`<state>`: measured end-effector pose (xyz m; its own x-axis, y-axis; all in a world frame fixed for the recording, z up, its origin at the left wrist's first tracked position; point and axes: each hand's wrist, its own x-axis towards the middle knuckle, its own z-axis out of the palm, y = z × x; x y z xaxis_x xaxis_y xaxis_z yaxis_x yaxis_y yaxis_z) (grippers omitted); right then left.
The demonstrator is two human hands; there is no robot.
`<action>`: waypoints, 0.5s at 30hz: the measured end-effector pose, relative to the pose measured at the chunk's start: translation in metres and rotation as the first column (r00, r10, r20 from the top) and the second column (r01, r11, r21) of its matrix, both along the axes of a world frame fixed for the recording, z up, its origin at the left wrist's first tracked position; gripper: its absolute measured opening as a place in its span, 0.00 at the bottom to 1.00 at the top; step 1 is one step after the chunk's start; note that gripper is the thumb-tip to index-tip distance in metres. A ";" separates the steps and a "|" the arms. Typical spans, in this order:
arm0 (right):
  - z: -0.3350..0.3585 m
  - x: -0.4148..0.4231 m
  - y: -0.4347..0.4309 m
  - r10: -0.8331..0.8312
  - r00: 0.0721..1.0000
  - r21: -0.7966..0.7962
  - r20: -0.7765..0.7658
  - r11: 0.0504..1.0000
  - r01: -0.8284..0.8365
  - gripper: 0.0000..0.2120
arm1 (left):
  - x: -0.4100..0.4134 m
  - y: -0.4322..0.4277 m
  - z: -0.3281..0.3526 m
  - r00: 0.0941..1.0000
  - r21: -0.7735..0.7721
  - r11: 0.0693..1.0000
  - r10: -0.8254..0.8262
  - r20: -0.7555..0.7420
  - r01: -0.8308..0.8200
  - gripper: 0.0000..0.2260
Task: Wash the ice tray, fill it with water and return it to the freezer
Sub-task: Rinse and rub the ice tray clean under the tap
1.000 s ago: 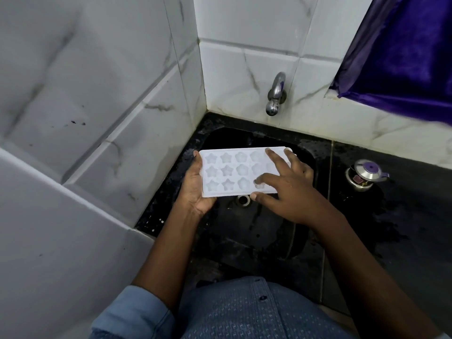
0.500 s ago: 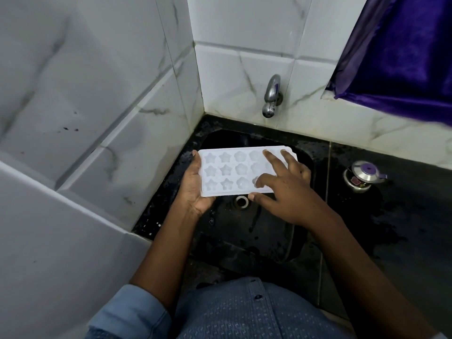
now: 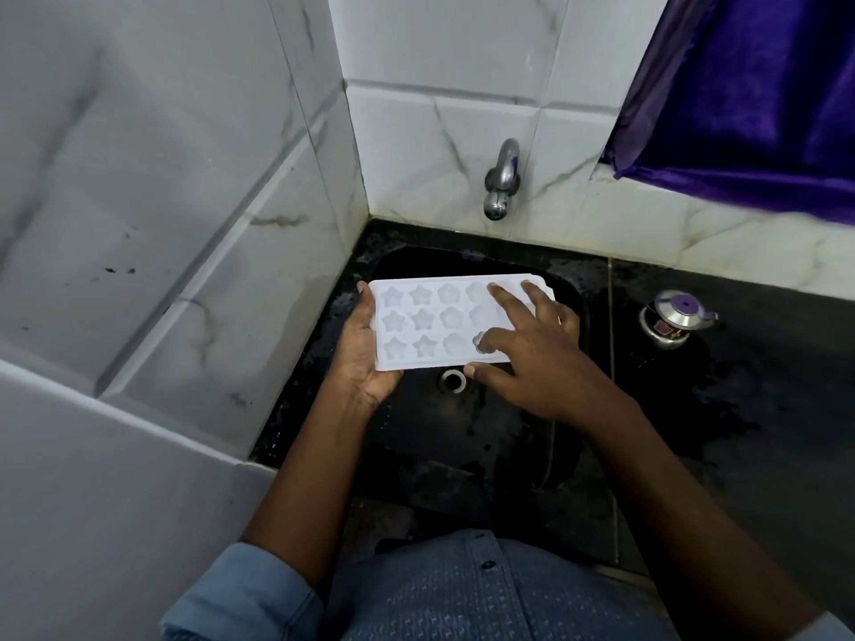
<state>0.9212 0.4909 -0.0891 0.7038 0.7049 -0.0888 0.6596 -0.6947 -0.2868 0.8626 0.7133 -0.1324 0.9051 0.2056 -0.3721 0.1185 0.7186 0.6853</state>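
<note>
1. Right hand (image 3: 541, 358) slides a touch to the left along the far row of the white plastic ice tray (image 3: 430, 321) compared with half a second back. Its fingers are spread wide and laid across the star and flower moulds, one fingertip dips into a near-row cavity, and the thumb sits at the near edge.
2. Left hand (image 3: 365, 358) has not budged. It grips the tray's left end, thumb hooked over the rim and palm underneath.
3. The tray is held roughly level in the air over the black sink basin (image 3: 462, 455), just above the round metal drain (image 3: 453, 380) and well below the chrome wall tap (image 3: 502, 182).
4. No stream shows at the tap. So this looks like the rubbing part of the wash, cavity by cavity, with rinsing and filling yet to come. No freezer is in view.
5. No writing can be read anywhere.
   - The tray shows no brand mark.
   - The small steel lidded pot with a purple knob (image 3: 673, 323) stands on the black worktop (image 3: 763, 409) and carries a red patch too small to make out.
   - The purple satin curtain (image 3: 740, 94) and white marbled wall tiles (image 3: 185, 178) are plain.
</note>
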 end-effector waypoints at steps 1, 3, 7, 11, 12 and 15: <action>0.000 0.000 0.001 -0.005 1.000 0.027 0.002 1.000 0.005 0.21 | 0.001 0.001 0.000 1.000 0.004 1.000 -0.006 -0.001 0.006 0.36; -0.001 -0.002 0.003 -0.025 1.000 0.081 0.018 0.996 0.023 0.22 | 0.002 0.004 0.000 1.000 0.006 1.000 -0.020 0.000 0.020 0.36; -0.004 -0.010 0.010 -0.036 0.999 0.170 0.039 0.985 0.029 0.19 | 0.004 0.010 0.001 0.999 0.008 0.999 -0.032 0.000 0.032 0.36; -0.012 -0.020 0.021 -0.030 0.998 0.184 0.047 0.983 0.021 0.24 | 0.008 0.012 0.000 0.997 -0.028 0.997 -0.077 0.002 0.077 0.36; -0.013 -0.022 0.024 -0.039 0.999 0.159 0.031 0.987 0.034 0.26 | 0.008 0.011 0.001 0.997 -0.036 0.996 -0.079 -0.001 0.079 0.36; -0.013 -0.024 0.027 -0.074 0.997 0.089 0.015 0.993 0.072 0.31 | 0.010 0.006 0.005 0.996 -0.055 0.994 -0.090 0.002 0.090 0.36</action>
<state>0.8975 0.5181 -0.1023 0.7546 0.6561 -0.0150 0.6138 -0.7137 -0.3374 0.8724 0.7189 -0.1276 0.9190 0.1024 -0.3807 0.1847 0.7414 0.6452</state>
